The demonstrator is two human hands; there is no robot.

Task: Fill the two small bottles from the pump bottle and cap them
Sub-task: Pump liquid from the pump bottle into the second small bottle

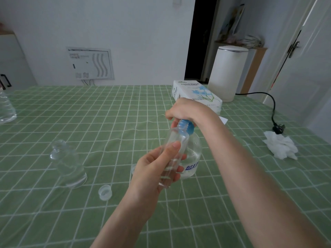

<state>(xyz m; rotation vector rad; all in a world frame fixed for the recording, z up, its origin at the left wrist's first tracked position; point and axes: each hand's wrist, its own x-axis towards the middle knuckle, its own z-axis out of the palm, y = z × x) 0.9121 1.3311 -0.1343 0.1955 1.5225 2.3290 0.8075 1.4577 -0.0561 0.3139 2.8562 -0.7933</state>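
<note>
My left hand (154, 169) grips a small clear bottle (176, 145), tilted with its open mouth up against the blue pump head (186, 127) of the pump bottle (194, 158). The pump bottle is clear, with blue lettering, and stands on the green checked tablecloth. My right hand (186, 110) is curled over the pump head from above, covering most of it. A second small clear bottle (69, 163) stands uncapped at the left. A translucent cap (105, 192) lies on the cloth in front of it. Any second cap is out of sight.
A tissue box (195, 93) sits behind my right hand, a white cylindrical appliance (227, 72) beyond it with its black cord and plug (277, 127). Crumpled tissue (281, 147) lies at the right. A large clear water bottle (6, 106) stands at the far left edge.
</note>
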